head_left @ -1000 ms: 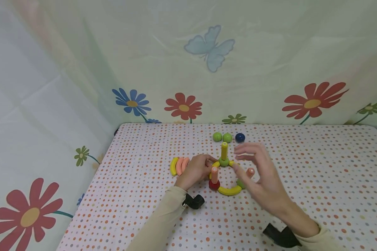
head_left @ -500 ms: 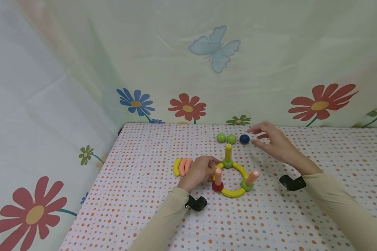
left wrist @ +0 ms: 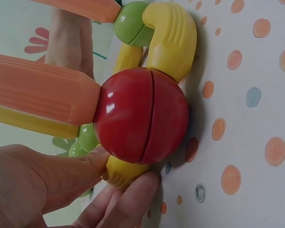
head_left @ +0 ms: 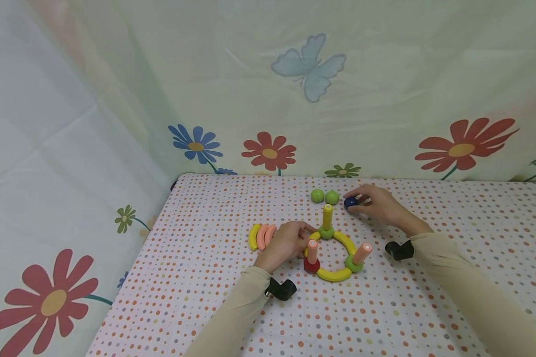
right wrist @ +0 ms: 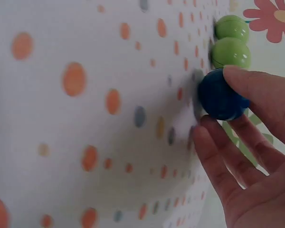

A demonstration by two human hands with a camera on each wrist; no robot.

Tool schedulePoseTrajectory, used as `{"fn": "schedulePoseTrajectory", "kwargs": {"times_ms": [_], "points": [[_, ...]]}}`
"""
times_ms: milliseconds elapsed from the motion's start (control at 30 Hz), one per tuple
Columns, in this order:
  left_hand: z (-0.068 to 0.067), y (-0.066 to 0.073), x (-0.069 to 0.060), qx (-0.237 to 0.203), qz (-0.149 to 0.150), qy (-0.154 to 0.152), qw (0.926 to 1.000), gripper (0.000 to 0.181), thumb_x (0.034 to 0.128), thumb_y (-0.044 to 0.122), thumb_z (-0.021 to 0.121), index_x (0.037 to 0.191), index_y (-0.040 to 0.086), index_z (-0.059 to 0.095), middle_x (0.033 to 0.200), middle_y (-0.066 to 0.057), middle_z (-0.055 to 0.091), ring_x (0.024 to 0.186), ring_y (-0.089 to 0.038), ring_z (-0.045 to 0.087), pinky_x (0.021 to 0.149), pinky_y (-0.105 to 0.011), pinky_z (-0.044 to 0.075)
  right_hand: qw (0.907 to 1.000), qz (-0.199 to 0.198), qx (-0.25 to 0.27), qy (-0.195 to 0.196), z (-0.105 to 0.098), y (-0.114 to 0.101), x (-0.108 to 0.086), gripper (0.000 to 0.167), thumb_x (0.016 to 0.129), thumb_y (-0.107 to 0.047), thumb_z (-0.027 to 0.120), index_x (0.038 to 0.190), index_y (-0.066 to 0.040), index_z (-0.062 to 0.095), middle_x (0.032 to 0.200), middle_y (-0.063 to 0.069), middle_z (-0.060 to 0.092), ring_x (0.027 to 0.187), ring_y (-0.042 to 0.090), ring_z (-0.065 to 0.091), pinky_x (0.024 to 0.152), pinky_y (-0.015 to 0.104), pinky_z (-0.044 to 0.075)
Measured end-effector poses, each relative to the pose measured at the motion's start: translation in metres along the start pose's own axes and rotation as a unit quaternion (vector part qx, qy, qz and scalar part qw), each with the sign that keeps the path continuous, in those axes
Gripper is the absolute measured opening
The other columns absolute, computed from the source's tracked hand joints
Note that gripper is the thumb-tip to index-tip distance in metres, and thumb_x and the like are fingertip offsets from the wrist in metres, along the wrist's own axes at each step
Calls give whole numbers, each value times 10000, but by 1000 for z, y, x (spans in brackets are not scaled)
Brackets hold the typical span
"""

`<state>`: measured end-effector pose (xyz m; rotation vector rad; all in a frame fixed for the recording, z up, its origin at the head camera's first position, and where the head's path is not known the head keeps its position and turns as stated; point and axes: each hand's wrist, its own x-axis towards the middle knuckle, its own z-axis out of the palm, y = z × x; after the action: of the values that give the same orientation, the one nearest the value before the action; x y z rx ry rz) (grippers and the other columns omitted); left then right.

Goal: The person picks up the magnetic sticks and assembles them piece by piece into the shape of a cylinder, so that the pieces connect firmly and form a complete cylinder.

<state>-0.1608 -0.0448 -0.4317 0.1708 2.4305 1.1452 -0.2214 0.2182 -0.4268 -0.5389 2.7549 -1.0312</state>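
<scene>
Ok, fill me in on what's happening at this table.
A person's right hand holds a blue ball beside two loose green balls. The left hand pinches a yellow curved piece of a ring, next to its red ball. Three rods, one yellow and two pink, rise from the ring. Three more curved pieces lie to the left of that hand.

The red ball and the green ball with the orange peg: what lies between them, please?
In the head view, a curved yellow piece spans the gap between the red ball and that green ball; the left wrist view shows it too.
</scene>
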Motion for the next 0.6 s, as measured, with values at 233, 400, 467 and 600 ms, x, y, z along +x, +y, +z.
{"fn": "schedulePoseTrajectory", "kwargs": {"times_ms": [233, 400, 467, 600], "points": [[1, 0, -1, -248, 55, -37, 9997, 329, 994, -40, 620, 1291, 66, 712, 812, 2, 588, 546, -123, 563, 494, -191, 427, 9974, 637, 225, 265, 2, -2, -10, 426, 945, -181, 796, 1275, 56, 670, 1234, 278, 634, 1118, 457, 640, 882, 541, 563], [1, 1, -3, -291, 88, -38, 9995, 347, 987, -54, 611, 1302, 57, 705, 826, -11, 604, 565, -131, 567, 511, -196, 433, 9941, 737, 624, 492, -13, -16, -16, 421, 942, -167, 790, 1285, 41, 663, 1291, 263, 610, 1153, 433, 628, 865, 490, 545], [1, 1, -3, -277, 85, -43, 9996, 350, 985, -53, 609, 1300, 62, 708, 828, -10, 604, 565, -130, 567, 515, -198, 436, 9941, 567, 739, 556, -20, -26, -20, 393, 936, -133, 792, 1273, 29, 671, 1298, 240, 593, 1160, 424, 624, 897, 469, 539], [0, 0, -3, -302, 74, -55, 9995, 332, 989, -44, 618, 1287, 65, 713, 854, -7, 603, 567, -126, 571, 520, -202, 459, 9947, 48, 847, 575, -31, -50, -25, 355, 918, -56, 801, 1249, 6, 691, 1256, 186, 585, 1135, 378, 628, 873, 289, 559]]}}
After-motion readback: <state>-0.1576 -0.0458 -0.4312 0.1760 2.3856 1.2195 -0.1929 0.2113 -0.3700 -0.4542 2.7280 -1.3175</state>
